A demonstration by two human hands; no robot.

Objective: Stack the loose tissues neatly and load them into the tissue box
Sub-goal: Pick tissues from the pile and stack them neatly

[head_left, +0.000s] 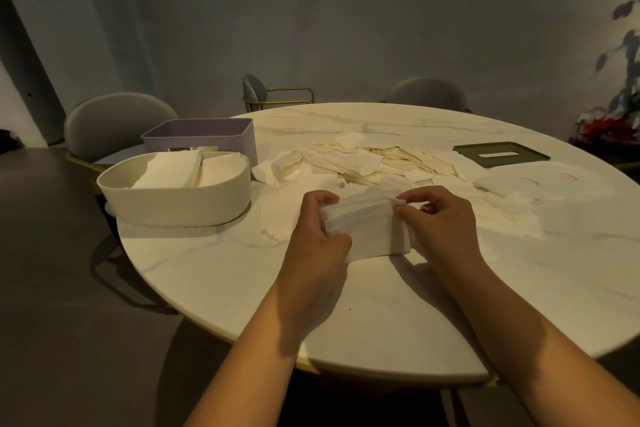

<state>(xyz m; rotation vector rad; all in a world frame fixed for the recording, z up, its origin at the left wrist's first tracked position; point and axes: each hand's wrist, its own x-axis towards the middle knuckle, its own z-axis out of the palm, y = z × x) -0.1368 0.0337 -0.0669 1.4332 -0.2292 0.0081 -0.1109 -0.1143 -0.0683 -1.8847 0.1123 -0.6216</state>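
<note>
A small stack of white tissues [369, 225] is held just above the table between both hands. My left hand [320, 236] grips its left end, thumb underneath and fingers curled over the top. My right hand [440, 218] pinches the stack's right end, with a corner of tissue sticking up by the fingertips. Behind the hands, a loose heap of tissues [363, 163] spreads across the middle of the table. A cream oval tissue box [176, 198] stands at the left with folded tissues inside. A purple rectangular box [204, 137] stands behind it.
A dark green lid with a slot [500, 153] lies at the far right. White lids or sheets with round cut-outs [540, 180] lie near it. The round marble table [242, 274] has grey chairs [114, 121] around it. A plant [620, 87] stands at the right.
</note>
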